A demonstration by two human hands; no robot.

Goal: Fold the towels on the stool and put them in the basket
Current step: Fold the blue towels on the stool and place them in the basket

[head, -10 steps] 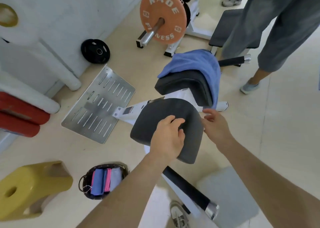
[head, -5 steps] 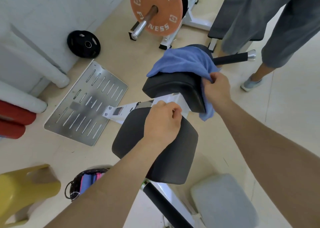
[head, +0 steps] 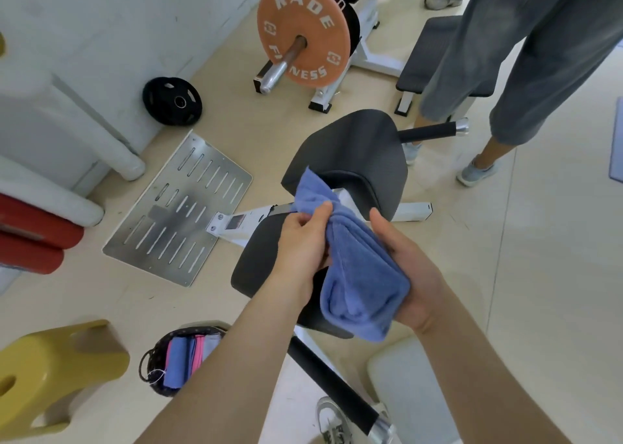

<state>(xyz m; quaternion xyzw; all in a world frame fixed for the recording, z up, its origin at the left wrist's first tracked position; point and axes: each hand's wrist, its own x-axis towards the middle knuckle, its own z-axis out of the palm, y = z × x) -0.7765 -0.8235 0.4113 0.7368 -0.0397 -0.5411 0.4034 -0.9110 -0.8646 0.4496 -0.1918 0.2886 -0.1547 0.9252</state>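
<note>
A blue towel (head: 357, 271) hangs bunched between both hands above the near black padded seat (head: 259, 258). My left hand (head: 303, 241) pinches its upper part with thumb and fingers. My right hand (head: 408, 268) cups the towel's right side from beneath, fingers curled round it. The far black padded seat (head: 364, 150) is bare. A dark basket (head: 151, 362) on the floor at lower left holds folded blue, pink and grey towels (head: 188, 356).
A yellow plastic stool (head: 50, 369) stands at lower left. A slotted metal plate (head: 182, 207), a black weight disc (head: 172, 101) and an orange weight plate (head: 303, 32) lie beyond. Another person's legs (head: 526, 56) stand at upper right. My shoe (head: 333, 420) shows below.
My right hand pulled the blue towel off the far seat and brought it toward me. My left hand left the near seat and took hold of the towel.
</note>
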